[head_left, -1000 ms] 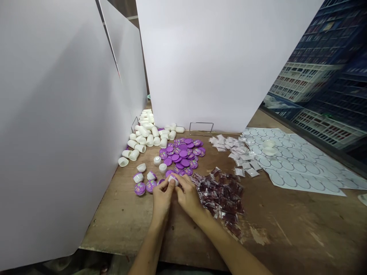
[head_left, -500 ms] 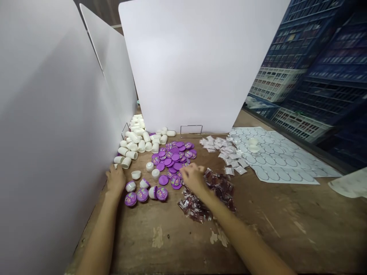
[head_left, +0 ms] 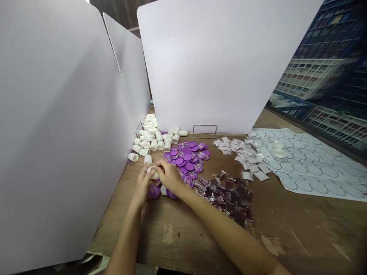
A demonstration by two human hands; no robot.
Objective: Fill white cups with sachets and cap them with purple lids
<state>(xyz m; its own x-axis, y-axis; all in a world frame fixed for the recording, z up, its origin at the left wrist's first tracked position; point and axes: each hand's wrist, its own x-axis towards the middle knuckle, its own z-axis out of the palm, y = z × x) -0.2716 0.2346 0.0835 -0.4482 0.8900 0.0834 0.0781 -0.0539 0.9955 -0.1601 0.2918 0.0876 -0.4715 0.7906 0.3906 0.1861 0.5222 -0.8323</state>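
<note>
Both hands meet at the left of the table around a small white plastic cup [head_left: 153, 171]. My left hand [head_left: 142, 184] is closed on its near left side. My right hand [head_left: 169, 175] grips it from the right, fingers at the rim; whether anything else is between the fingers is hidden. Another white cup [head_left: 148, 159] stands just behind. Under and in front of the hands, partly covered, are cups with purple printed lids [head_left: 154, 191]. To the right of the hands spreads a pile of round purple lids [head_left: 187, 157].
Loose white cups [head_left: 151, 134] lie heaped at the back left. Dark red sachets [head_left: 229, 198] and white sachets [head_left: 243, 154] lie in piles to the right, near sheets printed with ovals [head_left: 312, 160]. White partition boards [head_left: 212, 68] stand behind and left; stacked crates [head_left: 306, 76] are at right.
My left hand has come right from the loose cups. My right hand has moved left from between the lids and dark sachets. Both now hold one white cup. The view has shifted left.
</note>
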